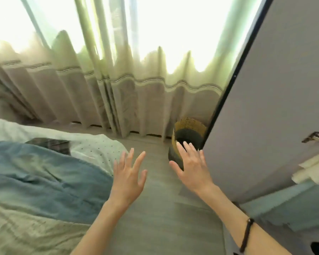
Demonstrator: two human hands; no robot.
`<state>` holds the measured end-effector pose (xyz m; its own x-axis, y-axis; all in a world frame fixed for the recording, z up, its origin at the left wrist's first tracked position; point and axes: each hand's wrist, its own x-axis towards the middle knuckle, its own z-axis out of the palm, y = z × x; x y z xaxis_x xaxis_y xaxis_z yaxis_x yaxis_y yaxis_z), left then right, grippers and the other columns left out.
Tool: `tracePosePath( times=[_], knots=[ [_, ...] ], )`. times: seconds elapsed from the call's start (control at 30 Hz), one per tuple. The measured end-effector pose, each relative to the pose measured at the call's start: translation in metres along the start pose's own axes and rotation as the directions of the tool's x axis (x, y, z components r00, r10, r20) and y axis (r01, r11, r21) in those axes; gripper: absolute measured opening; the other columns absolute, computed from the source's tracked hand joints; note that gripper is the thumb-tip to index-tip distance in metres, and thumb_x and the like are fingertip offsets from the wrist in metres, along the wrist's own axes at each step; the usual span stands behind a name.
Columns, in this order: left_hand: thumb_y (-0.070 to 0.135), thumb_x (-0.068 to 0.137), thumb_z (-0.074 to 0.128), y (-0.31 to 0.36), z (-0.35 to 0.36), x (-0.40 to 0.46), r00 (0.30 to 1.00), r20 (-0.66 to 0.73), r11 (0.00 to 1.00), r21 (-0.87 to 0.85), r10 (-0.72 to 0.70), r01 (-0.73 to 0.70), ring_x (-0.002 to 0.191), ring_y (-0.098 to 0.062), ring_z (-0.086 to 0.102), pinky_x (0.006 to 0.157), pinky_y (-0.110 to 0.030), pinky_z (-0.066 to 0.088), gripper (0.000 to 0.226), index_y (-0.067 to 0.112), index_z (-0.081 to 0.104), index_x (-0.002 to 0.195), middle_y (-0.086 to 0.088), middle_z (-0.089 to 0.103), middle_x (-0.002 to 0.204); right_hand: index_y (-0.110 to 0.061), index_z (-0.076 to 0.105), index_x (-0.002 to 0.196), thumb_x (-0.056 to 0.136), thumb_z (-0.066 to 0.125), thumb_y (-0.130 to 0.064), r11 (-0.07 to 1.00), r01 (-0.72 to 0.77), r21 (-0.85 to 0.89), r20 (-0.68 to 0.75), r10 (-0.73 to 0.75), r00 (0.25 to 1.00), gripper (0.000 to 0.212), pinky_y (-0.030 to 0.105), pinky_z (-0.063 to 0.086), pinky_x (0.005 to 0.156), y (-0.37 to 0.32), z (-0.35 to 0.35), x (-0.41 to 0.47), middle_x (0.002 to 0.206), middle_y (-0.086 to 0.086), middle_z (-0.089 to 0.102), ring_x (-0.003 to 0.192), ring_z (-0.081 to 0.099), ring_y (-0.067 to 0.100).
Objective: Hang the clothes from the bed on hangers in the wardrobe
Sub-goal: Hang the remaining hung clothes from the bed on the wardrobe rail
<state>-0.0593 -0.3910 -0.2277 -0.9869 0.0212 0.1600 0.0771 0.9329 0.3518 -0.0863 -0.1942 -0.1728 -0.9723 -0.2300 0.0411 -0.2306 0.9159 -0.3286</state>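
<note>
left hand (128,173): fingers spread and straight, holds nothing, raised over the floor (155,208) at the bed's edge.
right hand (191,168): same, fingers splayed, empty, in front of the wardrobe door (274,107); black band on that wrist.
hands: apart from each other, neither touching anything.
clothes: on the bed (17,227) to the left. Blue garment (44,181) spread across it, a dark plaid piece (50,144) beyond it on the white dotted bedding (92,146). Cannot tell which folds are clothes and which are bedding.
wardrobe: door open on the right, inside mostly out of frame; no hangers visible.
other: woven basket (190,133) on the floor by the curtain (118,92), partly behind the right hand.
step in hand (judgement): between garments, likely reaching for the next one.
how to do it well: turn left, take the blue garment by shoulders or collar with both hands, lift it off the bedding so nothing drags. Fetch a hanger first, seat the shoulders evenly.
risk: grabbing bedding along with the garment.
</note>
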Motion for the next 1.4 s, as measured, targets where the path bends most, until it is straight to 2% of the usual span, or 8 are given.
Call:
tracePosePath(
  times=[0.17,0.27,0.47,0.6,0.73,1.17,1.3,1.4],
  knots=[
    [0.044,0.089,0.031,-0.120,-0.040,-0.061,0.951,0.007,0.948,0.075,-0.310,0.309,0.136,-0.042,0.024,0.104,-0.059,0.025,0.058,0.018,0.041,0.139,-0.018,0.032,0.147,-0.022,0.013,0.149,0.095,0.039,-0.045,0.970,0.240,0.050,0.101,-0.244,0.965,0.063,0.041,-0.002,0.116,-0.120,0.066,0.026,0.156,0.003,0.014,0.144,0.004,0.018],
    [0.038,0.098,0.036,-0.173,-0.056,-0.102,0.887,-0.019,0.883,0.089,-0.462,0.462,0.143,-0.030,0.000,0.114,-0.049,0.008,0.054,0.027,0.018,0.147,-0.009,0.008,0.156,-0.020,0.014,0.148,0.096,0.038,-0.044,0.921,0.378,0.093,0.175,-0.389,0.904,0.062,0.040,-0.003,0.115,-0.183,0.102,0.032,0.156,0.003,0.014,0.144,0.004,0.018],
    [0.051,0.092,0.017,-0.236,-0.074,-0.192,0.676,-0.037,0.675,0.040,-0.736,0.737,0.144,-0.025,-0.006,0.117,-0.045,0.006,0.060,0.030,0.013,0.148,-0.004,0.002,0.157,-0.025,0.010,0.149,0.096,0.033,-0.049,0.787,0.585,0.197,0.338,-0.615,0.713,0.062,0.040,-0.005,0.116,-0.288,0.172,0.024,0.156,-0.002,0.010,0.144,-0.001,0.015],
    [0.041,0.098,0.024,-0.262,-0.078,-0.231,0.514,-0.015,0.514,0.022,-0.857,0.858,0.143,-0.026,-0.007,0.116,-0.044,0.008,0.054,0.031,0.005,0.148,-0.001,-0.003,0.157,-0.026,0.009,0.149,0.096,0.031,-0.050,0.691,0.682,0.240,0.413,-0.709,0.572,0.062,0.040,-0.004,0.116,-0.337,0.206,0.020,0.157,-0.003,0.009,0.144,-0.001,0.014],
    [0.049,0.093,0.011,-0.288,-0.080,-0.248,0.360,-0.003,0.360,-0.012,-0.933,0.933,0.143,-0.025,-0.005,0.115,-0.043,0.007,0.058,0.030,0.008,0.148,-0.002,-0.001,0.157,-0.027,0.008,0.149,0.096,0.031,-0.051,0.606,0.749,0.270,0.469,-0.762,0.447,0.062,0.039,-0.005,0.116,-0.381,0.235,0.027,0.157,-0.004,0.009,0.144,-0.001,0.014],
    [0.032,0.100,0.031,-0.305,-0.066,-0.337,-0.173,-0.004,-0.166,-0.245,-0.985,0.955,0.144,-0.023,-0.005,0.115,-0.040,0.003,0.051,0.027,0.014,0.147,-0.002,0.003,0.157,-0.023,0.011,0.149,0.096,0.033,-0.048,0.300,0.844,0.445,0.601,-0.799,-0.033,0.062,0.040,-0.001,0.117,-0.508,0.317,-0.005,0.156,0.000,0.015,0.144,0.007,0.016],
    [0.031,0.100,0.032,-0.318,-0.064,-0.382,-0.292,0.029,-0.288,-0.286,-0.956,0.914,0.144,-0.023,-0.003,0.115,-0.039,0.002,0.052,0.026,0.014,0.148,-0.003,0.004,0.157,-0.021,0.012,0.149,0.097,0.034,-0.047,0.267,0.847,0.460,0.636,-0.764,-0.104,0.062,0.040,0.006,0.118,-0.542,0.346,-0.033,0.155,0.001,0.018,0.143,0.012,0.016],
    [0.032,0.100,0.032,-0.341,-0.064,-0.415,-0.335,0.068,-0.339,-0.325,-0.940,0.883,0.144,-0.023,-0.003,0.115,-0.036,0.002,0.052,0.025,0.014,0.148,-0.003,0.003,0.157,-0.019,0.017,0.148,0.097,0.035,-0.045,0.301,0.847,0.437,0.678,-0.729,-0.092,0.059,0.039,0.014,0.116,-0.573,0.376,-0.052,0.153,0.003,0.023,0.141,0.020,0.019]
  ],
)
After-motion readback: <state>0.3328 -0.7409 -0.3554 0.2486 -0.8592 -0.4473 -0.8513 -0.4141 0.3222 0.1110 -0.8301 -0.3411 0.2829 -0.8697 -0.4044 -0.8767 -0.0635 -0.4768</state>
